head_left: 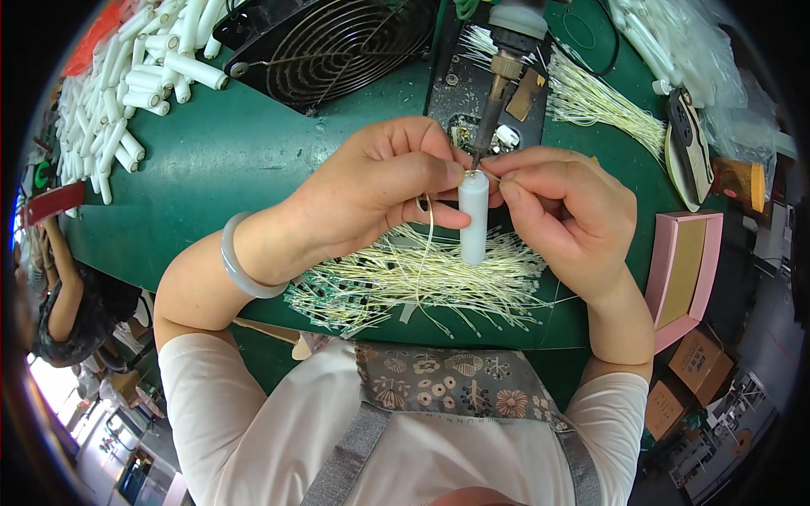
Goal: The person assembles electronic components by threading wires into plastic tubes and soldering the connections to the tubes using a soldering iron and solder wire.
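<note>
A white cylindrical battery cell [474, 221] stands upright between my hands, above a heap of thin wires. My left hand [380, 173] is closed on the cell near its top, thumb along the upper edge. A pale wire [429, 232] runs down from the fingers of that hand. The fingers of my right hand [578, 207] pinch a thin wire end at the cell's top right; the fingertips partly hide it. From above, a soldering iron [489, 122] reaches down with its tip at the cell's top end. Below lies the heap of pale wires [405, 274] with small green boards.
White battery cells [110, 110] pile up at the far left. Beside them is a black fan [337, 51]. Another wire bundle [599, 105], plastic bags [726, 76] and an open pink box [685, 270] lie to the right. At the left edge shows another person's arm [63, 282].
</note>
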The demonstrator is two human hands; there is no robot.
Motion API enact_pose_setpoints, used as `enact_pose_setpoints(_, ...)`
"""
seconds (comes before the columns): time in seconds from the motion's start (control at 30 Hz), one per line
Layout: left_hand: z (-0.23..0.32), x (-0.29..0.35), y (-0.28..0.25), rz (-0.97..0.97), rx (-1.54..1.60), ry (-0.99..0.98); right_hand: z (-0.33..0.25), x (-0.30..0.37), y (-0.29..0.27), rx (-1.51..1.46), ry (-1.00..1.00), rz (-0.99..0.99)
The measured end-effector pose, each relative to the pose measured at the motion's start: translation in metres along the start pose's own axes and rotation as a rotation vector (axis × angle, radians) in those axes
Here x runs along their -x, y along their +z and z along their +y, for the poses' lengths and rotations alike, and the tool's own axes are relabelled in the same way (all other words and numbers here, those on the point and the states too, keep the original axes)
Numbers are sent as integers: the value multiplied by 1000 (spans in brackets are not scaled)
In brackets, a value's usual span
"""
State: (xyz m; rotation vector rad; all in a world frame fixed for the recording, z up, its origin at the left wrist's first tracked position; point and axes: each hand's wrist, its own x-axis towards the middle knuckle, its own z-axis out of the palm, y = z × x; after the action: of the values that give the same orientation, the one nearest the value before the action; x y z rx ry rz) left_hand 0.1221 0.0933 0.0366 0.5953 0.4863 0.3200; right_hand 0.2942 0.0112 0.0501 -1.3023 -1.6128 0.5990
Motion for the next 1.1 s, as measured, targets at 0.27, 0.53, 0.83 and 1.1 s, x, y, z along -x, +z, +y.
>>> enact_pose_setpoints(0.27,0,1,1,53,-88,-74,-1,2,-10,56,101,58)
enact_pose_setpoints(0.53,1,17,9,13,-160,-47,-9,12,-15,10,-104,-65)
enact_pose_setpoints(0.83,2,41,28,-33,-204,111,-17,29,-5,-140,-82,-179)
enact_pose_setpoints(1.1,2,56,41,-12,-266,124,-24,38,-3,-157,-151,-197)
